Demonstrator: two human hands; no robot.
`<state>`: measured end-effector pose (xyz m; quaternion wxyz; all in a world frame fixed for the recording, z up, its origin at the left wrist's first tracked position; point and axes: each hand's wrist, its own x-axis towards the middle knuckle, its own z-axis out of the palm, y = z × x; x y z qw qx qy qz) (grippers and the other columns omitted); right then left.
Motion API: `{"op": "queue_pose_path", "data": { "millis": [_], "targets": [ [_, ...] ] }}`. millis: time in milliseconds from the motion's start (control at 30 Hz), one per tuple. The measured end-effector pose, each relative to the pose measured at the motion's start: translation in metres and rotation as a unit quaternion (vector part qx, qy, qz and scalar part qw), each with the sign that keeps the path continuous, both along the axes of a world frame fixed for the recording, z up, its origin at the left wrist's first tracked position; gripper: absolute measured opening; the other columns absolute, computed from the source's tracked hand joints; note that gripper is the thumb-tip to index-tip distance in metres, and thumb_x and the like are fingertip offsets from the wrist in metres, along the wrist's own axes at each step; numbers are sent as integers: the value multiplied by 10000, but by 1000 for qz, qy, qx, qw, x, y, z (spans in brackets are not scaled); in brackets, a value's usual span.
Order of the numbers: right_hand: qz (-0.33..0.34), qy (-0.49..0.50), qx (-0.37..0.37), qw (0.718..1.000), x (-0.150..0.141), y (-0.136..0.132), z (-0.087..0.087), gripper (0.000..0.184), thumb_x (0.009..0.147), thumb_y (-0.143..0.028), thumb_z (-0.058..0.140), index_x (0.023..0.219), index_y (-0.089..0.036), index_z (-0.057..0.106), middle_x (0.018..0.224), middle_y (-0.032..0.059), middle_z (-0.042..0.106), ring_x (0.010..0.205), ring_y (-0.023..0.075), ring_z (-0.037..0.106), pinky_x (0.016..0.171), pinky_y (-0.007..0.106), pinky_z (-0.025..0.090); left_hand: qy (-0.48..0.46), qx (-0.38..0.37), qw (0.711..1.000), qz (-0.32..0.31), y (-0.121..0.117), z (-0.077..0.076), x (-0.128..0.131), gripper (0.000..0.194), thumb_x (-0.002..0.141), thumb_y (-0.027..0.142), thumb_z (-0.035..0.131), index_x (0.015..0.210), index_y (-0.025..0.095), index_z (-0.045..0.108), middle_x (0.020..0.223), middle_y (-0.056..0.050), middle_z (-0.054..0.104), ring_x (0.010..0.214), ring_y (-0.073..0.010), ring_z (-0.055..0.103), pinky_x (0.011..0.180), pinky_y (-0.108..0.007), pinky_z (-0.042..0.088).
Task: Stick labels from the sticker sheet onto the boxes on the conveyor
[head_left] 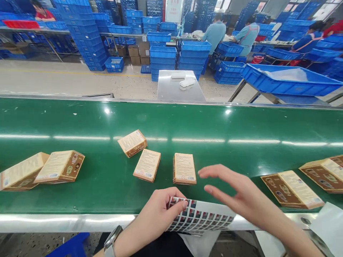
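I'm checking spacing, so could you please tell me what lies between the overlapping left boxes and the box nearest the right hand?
A farther box and a nearer box lie there on the green belt, in the head view.

This is a factory floor. A green conveyor belt (93, 121), stacked blue crates (84, 39) and people working along benches show it.
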<state>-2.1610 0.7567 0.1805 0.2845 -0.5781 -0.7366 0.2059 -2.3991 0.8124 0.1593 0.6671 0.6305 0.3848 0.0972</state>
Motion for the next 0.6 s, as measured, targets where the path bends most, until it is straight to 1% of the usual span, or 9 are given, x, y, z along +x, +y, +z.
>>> {"op": "queue_pose_path", "data": {
  "millis": [67,167,267,367,433,467,500,533,600],
  "targets": [
    [1,-23,66,998,-21,-11,6,107,997,-244,536,1049,-238,630,1030,42,714,936,210,680,780,338,555,-25,-16,1000,10,2,-4,6,267,902,386,592,809,141,641,679,21,551,650,-122,458,607,-229,349],
    [-32,-104,163,981,-42,-19,3,124,994,-161,527,1017,-203,641,972,41,732,884,220,689,819,381,493,-46,-37,998,16,6,-6,14,321,901,437,594,796,140,656,675,10,574,646,-127,471,620,-230,379],
    [-80,-157,202,963,-48,-24,-8,155,978,-102,546,1053,-193,646,1020,51,746,961,239,693,909,419,428,-55,-47,997,17,11,-7,20,356,898,478,594,797,144,665,681,6,591,650,-130,484,632,-229,396],
    [-108,-168,234,952,-48,-30,-17,241,950,-29,543,1080,-199,653,1051,57,753,1003,250,694,954,440,393,-55,-37,998,20,16,-9,26,368,906,493,582,787,151,646,674,8,597,644,-129,495,627,-228,399],
    [-132,-104,216,962,-44,-31,-23,212,940,-54,570,1016,-225,671,1040,39,755,992,244,697,935,427,421,-41,-21,999,18,20,-12,30,355,926,482,555,802,160,637,700,-3,637,655,-138,526,635,-234,411],
    [-165,-40,185,968,-40,-30,-27,165,942,-97,590,963,-236,676,1038,33,753,989,240,695,913,416,452,-34,-13,999,8,23,-14,31,332,934,463,548,816,166,638,775,-22,685,690,-149,561,662,-241,428],
    [-212,38,145,966,-34,-28,-33,115,947,-157,607,914,-242,677,1043,34,750,986,240,695,883,406,486,-31,-3,999,-13,25,-17,32,299,938,434,550,825,173,641,901,-47,727,743,-162,599,697,-251,444],
    [-267,124,103,950,-27,-24,-40,84,950,-229,622,891,-243,680,1061,45,747,991,245,693,858,403,517,-31,7,999,-42,27,-21,34,259,935,400,561,826,180,645,1073,-72,733,814,-178,633,732,-262,456],
    [-360,286,26,888,-11,-12,-58,152,921,-373,669,910,-225,700,1119,80,735,1026,263,686,867,419,549,-36,23,992,-115,31,-27,36,185,918,328,590,813,188,649,1405,-90,587,963,-209,668,777,-276,472]
  ]
}}
